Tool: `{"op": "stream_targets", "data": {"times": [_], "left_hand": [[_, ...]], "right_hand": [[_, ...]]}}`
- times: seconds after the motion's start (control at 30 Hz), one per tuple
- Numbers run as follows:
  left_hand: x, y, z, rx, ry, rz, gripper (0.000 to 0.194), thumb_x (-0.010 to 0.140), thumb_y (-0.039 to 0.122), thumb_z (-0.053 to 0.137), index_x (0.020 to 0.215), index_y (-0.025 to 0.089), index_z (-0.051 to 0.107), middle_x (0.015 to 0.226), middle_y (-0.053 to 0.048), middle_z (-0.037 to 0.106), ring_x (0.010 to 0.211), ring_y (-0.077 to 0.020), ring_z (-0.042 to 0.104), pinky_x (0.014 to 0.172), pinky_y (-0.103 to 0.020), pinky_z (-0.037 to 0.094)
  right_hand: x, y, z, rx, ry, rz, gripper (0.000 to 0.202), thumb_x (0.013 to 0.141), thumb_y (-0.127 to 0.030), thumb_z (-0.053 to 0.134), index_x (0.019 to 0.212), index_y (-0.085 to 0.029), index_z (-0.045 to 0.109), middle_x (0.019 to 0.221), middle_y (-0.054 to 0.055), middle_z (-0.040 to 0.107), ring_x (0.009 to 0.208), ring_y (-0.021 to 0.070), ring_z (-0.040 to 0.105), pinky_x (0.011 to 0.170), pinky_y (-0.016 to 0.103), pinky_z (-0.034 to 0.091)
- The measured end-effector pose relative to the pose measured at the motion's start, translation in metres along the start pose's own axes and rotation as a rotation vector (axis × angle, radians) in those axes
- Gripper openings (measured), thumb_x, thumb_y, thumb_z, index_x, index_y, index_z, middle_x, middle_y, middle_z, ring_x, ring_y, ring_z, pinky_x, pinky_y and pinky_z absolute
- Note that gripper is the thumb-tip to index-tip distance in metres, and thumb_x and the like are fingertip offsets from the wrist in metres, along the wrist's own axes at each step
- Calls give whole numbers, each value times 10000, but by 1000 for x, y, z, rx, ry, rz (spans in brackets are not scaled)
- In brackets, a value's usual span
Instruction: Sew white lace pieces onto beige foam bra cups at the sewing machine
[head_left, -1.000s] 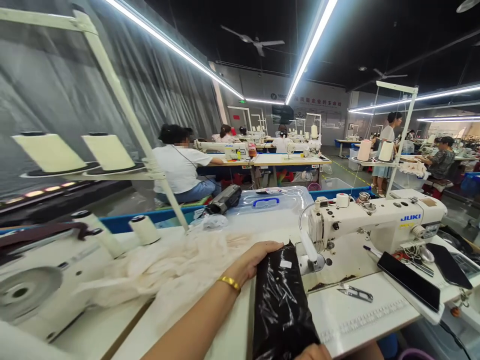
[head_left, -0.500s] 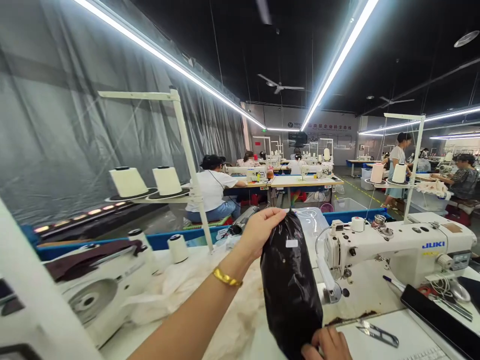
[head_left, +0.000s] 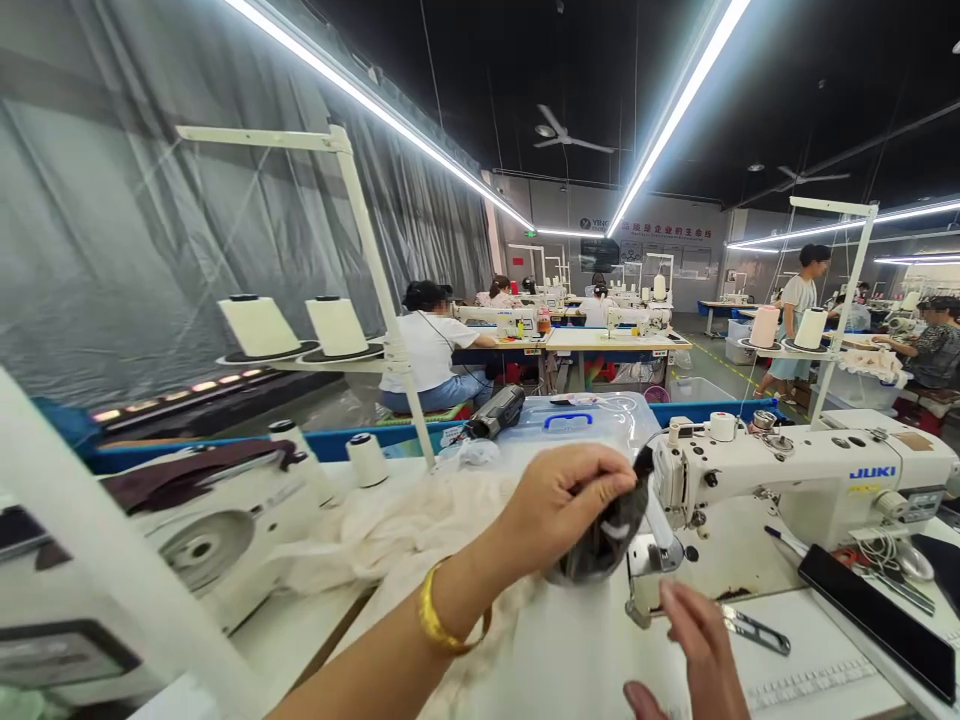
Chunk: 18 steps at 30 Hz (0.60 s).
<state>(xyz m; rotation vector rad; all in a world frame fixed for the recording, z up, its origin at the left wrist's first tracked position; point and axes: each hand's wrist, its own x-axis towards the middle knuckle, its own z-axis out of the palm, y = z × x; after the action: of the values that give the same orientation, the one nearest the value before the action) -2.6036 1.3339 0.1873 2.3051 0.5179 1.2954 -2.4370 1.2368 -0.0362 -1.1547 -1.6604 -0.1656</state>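
Note:
My left hand [head_left: 566,505], with a gold bangle [head_left: 439,610] on its wrist, pinches the top of a dark glossy bag [head_left: 600,545]. The bag hangs over the white table, beside the needle end of the JUKI sewing machine [head_left: 795,480], and its upper part is hidden behind my fingers. My right hand [head_left: 694,650] is at the bottom of the view, right of the bag and apart from it, with fingers spread and nothing in them. Thread snips [head_left: 757,630] lie just beyond it.
Cream fabric [head_left: 405,520] covers the table at the left, next to another machine [head_left: 202,550]. A clear box [head_left: 592,420] with a blue handle stands behind. At the right lies a black phone-like slab [head_left: 877,620]. People sit at machines farther back.
The bag has swung up and away from my right hand, which has let go of its lower end and opened. My left hand has moved right and slightly down. The view has shifted a little.

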Motion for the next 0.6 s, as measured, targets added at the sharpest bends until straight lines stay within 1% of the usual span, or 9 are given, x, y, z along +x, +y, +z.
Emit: {"op": "stream_targets", "data": {"times": [0.07, 0.13, 0.2, 0.23, 0.3, 0.37, 0.43, 0.5, 0.6], "left_hand": [[-19, 2, 11, 28, -190, 89, 188, 975, 244, 658, 831, 265, 777, 723, 12, 785, 641, -169, 678, 675, -278, 512], [-47, -2, 25, 55, -348, 260, 187, 1045, 297, 593, 952, 277, 754, 735, 11, 778, 656, -174, 677, 719, -295, 530], [-85, -15, 42, 39, -235, 372, 249, 1041, 444, 605, 1230, 302, 685, 799, -1, 769, 699, -190, 679, 746, -307, 559], [-105, -25, 50, 72, -129, 327, 491, 996, 544, 649, 1424, 309, 590, 928, -40, 778, 808, -222, 704, 765, -323, 580], [-141, -48, 65, 240, 93, 92, 972, 823, 676, 800, 1626, 319, 385, 1289, -141, 709, 1102, -334, 698, 915, -443, 603], [-160, -69, 74, 363, 149, -90, 1218, 662, 617, 948, 1665, 316, 324, 1373, -156, 654, 1189, -387, 663, 970, -511, 589], [-159, -85, 74, 440, 151, -108, 901, 747, 410, 922, 1548, 342, 516, 1291, -110, 681, 1144, -356, 669, 969, -509, 572], [-142, -91, 65, 473, 175, -40, 507, 909, 222, 724, 1394, 356, 659, 1236, -78, 695, 1146, -310, 652, 997, -493, 534], [-114, -84, 51, 495, 185, 6, 471, 989, 144, 562, 1390, 366, 671, 1321, -77, 674, 1254, -294, 593, 1098, -515, 455]], "right_hand": [[22, -5, -11, 37, 79, -66, 895, 910, -309, 744, 1663, -268, 262, 1562, 224, 479, 1389, 441, 535, 969, 567, 603], [43, -8, -19, 101, 64, -124, 784, 933, -317, 702, 1622, -237, 338, 1417, 203, 594, 1252, 399, 616, 943, 544, 585], [56, -9, -24, 190, -11, -173, 473, 945, -226, 604, 1414, -250, 546, 1076, 96, 693, 942, 295, 674, 805, 438, 568], [61, -10, -25, 227, -50, -193, 359, 927, -176, 565, 1275, -258, 603, 943, 49, 672, 824, 254, 648, 737, 391, 540], [67, -12, -27, 261, -88, -211, 282, 865, -108, 528, 1093, -254, 606, 844, 13, 620, 736, 215, 605, 662, 335, 489], [74, -17, -26, 263, -89, -218, 289, 825, -75, 517, 1047, -246, 586, 848, 13, 608, 735, 201, 600, 644, 308, 469], [83, -25, -23, 263, -69, -255, 259, 830, -66, 505, 1003, -248, 570, 818, 7, 587, 707, 194, 575, 636, 302, 446], [93, -34, -20, 274, -52, -340, 198, 861, -83, 510, 959, -250, 554, 794, 7, 568, 693, 195, 543, 631, 308, 423], [105, -36, -15, 321, 5, -366, 195, 905, -77, 522, 987, -248, 568, 822, 20, 582, 720, 197, 546, 640, 301, 446]]}}
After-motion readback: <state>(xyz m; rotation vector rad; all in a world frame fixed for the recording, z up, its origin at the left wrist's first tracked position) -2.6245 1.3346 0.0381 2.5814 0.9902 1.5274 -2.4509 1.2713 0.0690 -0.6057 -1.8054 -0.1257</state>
